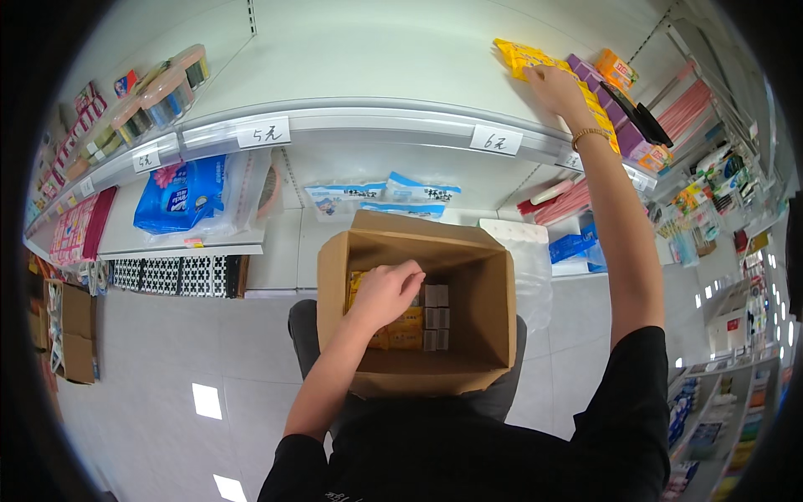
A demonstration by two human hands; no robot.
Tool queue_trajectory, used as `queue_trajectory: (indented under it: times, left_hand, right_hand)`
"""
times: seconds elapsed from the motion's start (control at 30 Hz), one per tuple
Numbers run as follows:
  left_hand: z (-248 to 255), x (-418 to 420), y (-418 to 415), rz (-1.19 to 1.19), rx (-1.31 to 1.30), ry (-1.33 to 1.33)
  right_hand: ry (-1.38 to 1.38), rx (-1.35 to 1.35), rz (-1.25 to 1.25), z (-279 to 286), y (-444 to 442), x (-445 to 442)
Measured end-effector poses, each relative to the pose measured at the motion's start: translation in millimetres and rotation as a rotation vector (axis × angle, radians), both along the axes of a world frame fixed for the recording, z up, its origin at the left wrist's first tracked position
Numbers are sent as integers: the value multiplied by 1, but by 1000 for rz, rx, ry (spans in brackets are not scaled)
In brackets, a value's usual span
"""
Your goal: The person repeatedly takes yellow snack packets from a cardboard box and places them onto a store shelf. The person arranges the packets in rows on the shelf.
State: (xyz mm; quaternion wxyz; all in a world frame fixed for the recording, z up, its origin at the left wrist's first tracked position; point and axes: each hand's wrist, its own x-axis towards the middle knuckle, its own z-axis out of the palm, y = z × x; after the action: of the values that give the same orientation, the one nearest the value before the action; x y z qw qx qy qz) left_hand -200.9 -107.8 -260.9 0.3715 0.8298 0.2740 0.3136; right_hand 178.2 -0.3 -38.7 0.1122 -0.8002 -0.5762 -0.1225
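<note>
My left hand (390, 290) is over an open cardboard box (480, 301), fingers drawn together and nothing showing in them. Inside the box lie yellow packets (404, 329), partly covered by that hand, beside a stack of small pale boxes (436, 317). My right hand (555, 91), with a beaded bracelet at the wrist, reaches up to the shelf. Its curled fingers touch a row of yellow packets (533, 58) at the shelf's right end; whether they grip one is hidden. Purple boxes (611, 103) stand along the row's right side.
The box rests on a dark seat or lap (305, 329) before me. The upper shelf's front rail (389, 119) carries price cards. Blue-and-white bags (414, 196) stand on the lower shelf behind the box. Lidded tubs (164, 94) are at left. A black flat object (637, 114) lies over the purple boxes.
</note>
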Motion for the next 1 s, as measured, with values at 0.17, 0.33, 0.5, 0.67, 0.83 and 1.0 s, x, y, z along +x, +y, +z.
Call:
queue_trajectory:
  times: [0.17,0.33,0.5,0.67,0.83,1.0]
  left_hand:
    - [6,3,-1,53,-37,154]
    - [-8,-7,1,89,-14,261]
    - [-21,-2,2,71,17,282]
    - [-15,-1,-1,74,17,470]
    - [-8,22,-22,-167,198,626]
    - [-35,77,-28,-431,302,878]
  right_hand:
    - [18,300,140,-12,-25,3]
    - [239,687,560,-38,-128,-124]
    - [869,67,422,-135,-230,-199]
    - [675,-636,314,-235,-263,-225]
    - [646,-692,312,-287,-283,-239]
    - [713,-686,348,-284,-297,-246]
